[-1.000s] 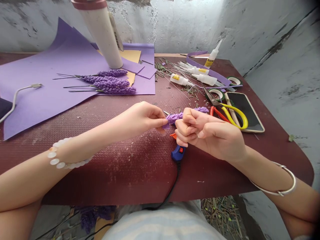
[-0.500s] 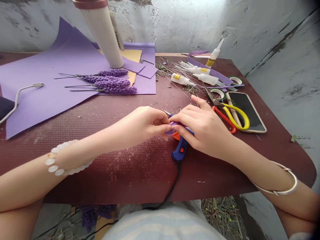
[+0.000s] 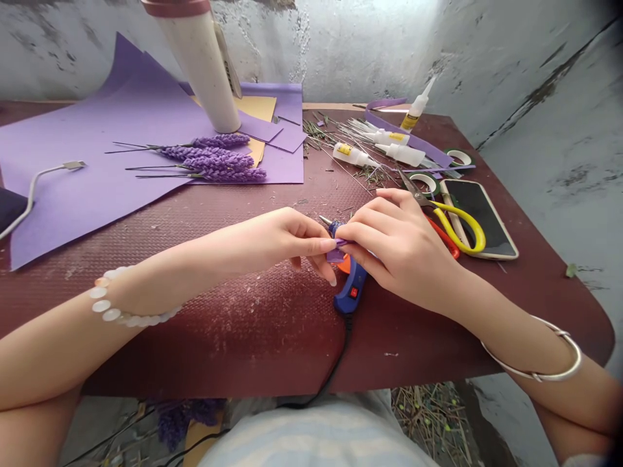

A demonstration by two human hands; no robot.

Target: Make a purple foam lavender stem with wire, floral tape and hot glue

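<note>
Between my two hands is a small piece of purple foam sheet (image 3: pixel 335 255), partly hidden by the fingers. My left hand (image 3: pixel 296 240) pinches its left side between thumb and forefinger. At its right edge, the fingertips and thumb of my right hand (image 3: pixel 389 240) are closed on it. Just beneath lies a blue hot glue gun (image 3: pixel 351 292) with a red switch and an orange trigger, its metal nozzle pointing to the back left. Beyond my right hand rest scissors (image 3: pixel 457 227) with one yellow and one red handle.
Purple foam sheets (image 3: pixel 87 162) bear several lavender stems (image 3: pixel 214 159) and a white tumbler (image 3: pixel 199 71). At the back right are glue bottles (image 3: pixel 353 154), thin wires, a purple strip (image 3: pixel 428 148), green tape rolls (image 3: pixel 424 183) and a phone (image 3: pixel 487 220). A black cord (image 3: pixel 335 363) crosses the front edge.
My left thumb has straightened and its lower fingers have spread downward. My right hand has shifted slightly right, its forefinger lowered. The purple piece stays between them.
</note>
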